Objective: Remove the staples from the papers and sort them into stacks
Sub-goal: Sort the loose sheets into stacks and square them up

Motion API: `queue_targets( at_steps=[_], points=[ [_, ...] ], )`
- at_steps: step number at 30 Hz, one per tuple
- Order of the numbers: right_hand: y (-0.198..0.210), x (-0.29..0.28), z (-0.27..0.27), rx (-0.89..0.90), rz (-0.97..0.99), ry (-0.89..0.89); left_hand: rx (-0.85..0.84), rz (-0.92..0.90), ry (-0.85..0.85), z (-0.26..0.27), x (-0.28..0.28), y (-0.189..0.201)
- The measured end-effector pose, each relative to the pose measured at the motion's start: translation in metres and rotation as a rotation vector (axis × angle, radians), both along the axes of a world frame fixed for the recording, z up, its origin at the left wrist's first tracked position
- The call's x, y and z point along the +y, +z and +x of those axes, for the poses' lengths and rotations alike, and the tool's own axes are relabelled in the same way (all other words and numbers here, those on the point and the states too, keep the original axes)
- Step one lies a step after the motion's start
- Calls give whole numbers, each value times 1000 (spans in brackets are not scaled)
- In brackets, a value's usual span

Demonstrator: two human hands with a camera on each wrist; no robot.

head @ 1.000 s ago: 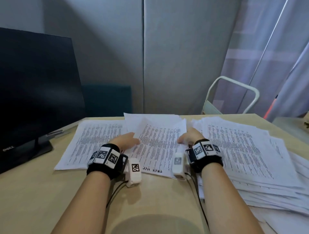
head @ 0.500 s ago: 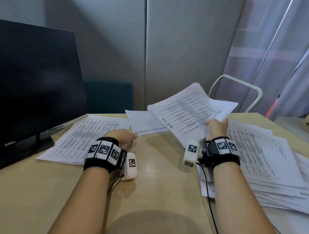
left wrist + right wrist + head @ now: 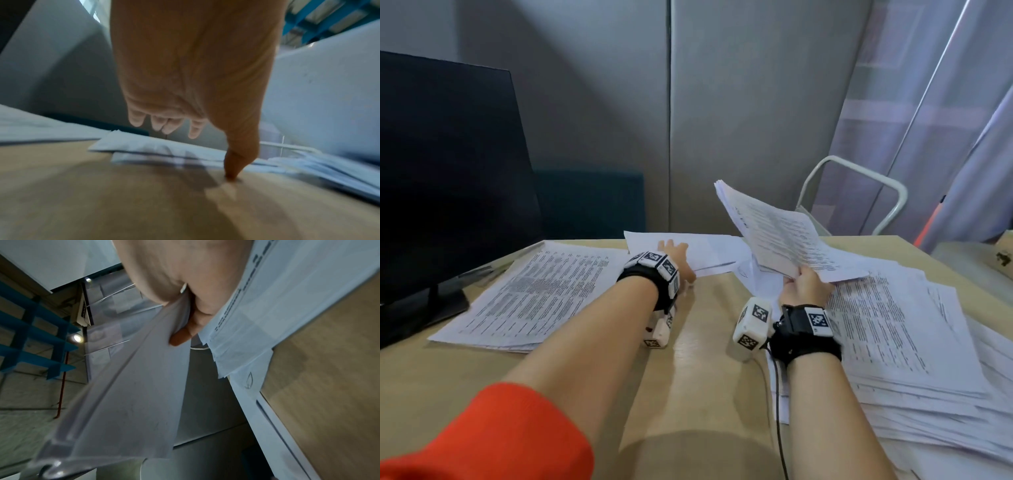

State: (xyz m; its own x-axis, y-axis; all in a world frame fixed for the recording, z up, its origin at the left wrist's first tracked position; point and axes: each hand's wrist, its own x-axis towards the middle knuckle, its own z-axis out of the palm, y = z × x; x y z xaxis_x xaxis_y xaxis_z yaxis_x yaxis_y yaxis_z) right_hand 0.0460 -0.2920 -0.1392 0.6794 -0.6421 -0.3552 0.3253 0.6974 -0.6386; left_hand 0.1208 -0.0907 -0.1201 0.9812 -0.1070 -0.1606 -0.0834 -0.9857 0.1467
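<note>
My right hand [image 3: 803, 282] grips a bundle of printed papers [image 3: 774, 236] by its near edge and holds it tilted up above the desk; the right wrist view shows the fingers [image 3: 180, 337] curled under the sheets [image 3: 133, 386]. My left hand [image 3: 674, 255] reaches forward with straight fingers [image 3: 164, 125] over the blank sheets [image 3: 702, 251] at the desk's far middle; its thumb tip [image 3: 232, 175] touches the desk. A printed stack [image 3: 537, 291] lies at the left, and a large loose pile [image 3: 893, 329] at the right.
A dark monitor [image 3: 445, 178] stands at the left on the wooden desk [image 3: 705, 377]. A white chair frame [image 3: 859, 192] is behind the desk's far right edge. A cable [image 3: 777, 411] runs from my right wrist toward me.
My right hand has lifted the bundle off the desk's middle and swung it up to the right. My left hand let go of it and moved forward onto the blank sheets.
</note>
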Motion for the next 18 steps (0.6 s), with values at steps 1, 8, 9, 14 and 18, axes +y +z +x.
queue_targets(
  at_steps=[1, 8, 9, 14, 18],
  points=[
    [2, -1, 1, 3, -7, -9, 17, 41, 20, 7, 0, -6],
    [-3, 5, 6, 69, -93, -55, 128, 310, 0, 27, 3, -4],
    [-3, 4, 5, 84, -97, -50, 113, 346, -18, 24, 2, -4],
    [-3, 2, 3, 87, -132, -38, 54, 422, -71, 33, -7, -12],
    [-3, 2, 5, 95, -117, -25, 67, 414, -73, 58, -6, -24]
  ],
)
